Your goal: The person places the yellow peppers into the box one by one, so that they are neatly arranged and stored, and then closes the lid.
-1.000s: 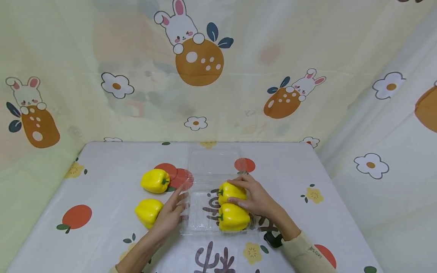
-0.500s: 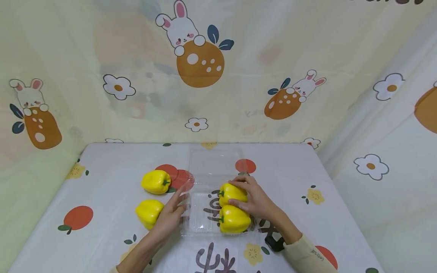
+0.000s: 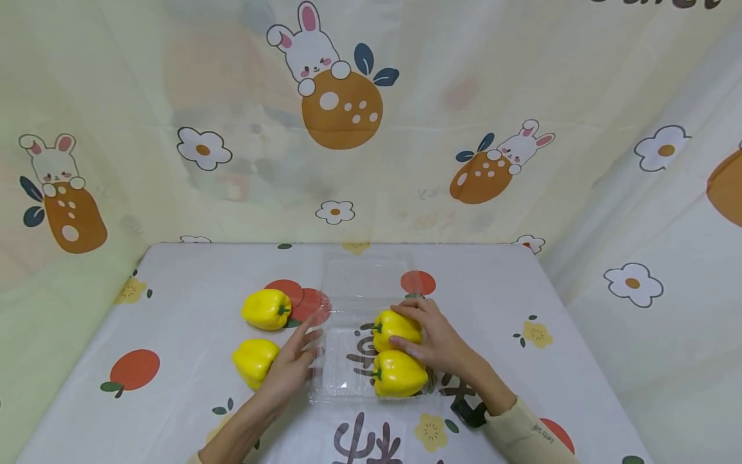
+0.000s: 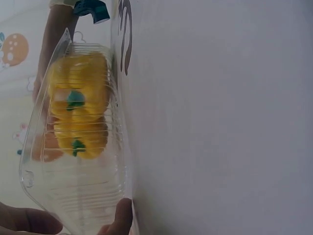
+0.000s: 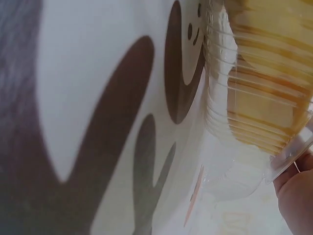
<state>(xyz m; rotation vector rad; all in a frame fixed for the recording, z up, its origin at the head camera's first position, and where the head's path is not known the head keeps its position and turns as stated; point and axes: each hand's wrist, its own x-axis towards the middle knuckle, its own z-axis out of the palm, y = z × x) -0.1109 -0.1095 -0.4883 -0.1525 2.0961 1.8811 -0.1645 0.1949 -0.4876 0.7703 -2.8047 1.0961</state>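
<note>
Two yellow bell peppers lie along the right side of a clear plastic clamshell box point(image 3: 342, 370), stems pointing left. My right hand point(image 3: 437, 335) curls its thumb and fingers around the farther bell pepper point(image 3: 394, 330). The nearer bell pepper point(image 3: 400, 374) sits just in front of it. My left hand point(image 3: 290, 361) rests its extended fingers against the box's left side. In the left wrist view, a fingertip point(image 4: 124, 213) touches the box low, close to the tabletop. Both boxed peppers show through the ribbed wall. In the right wrist view, part of my right hand point(image 5: 299, 196) appears beside the rim.
Left of the box lie two more yellow peppers, one farther back point(image 3: 266, 309) and one partly behind my left hand point(image 3: 254, 362). The box's lid point(image 3: 368, 274) lies folded back. A printed cloth point(image 3: 493, 277) covers the table; patterned curtains point(image 3: 406, 161) enclose it.
The head view has shifted slightly. Both hands keep their places, and the peppers and box stay where they were.
</note>
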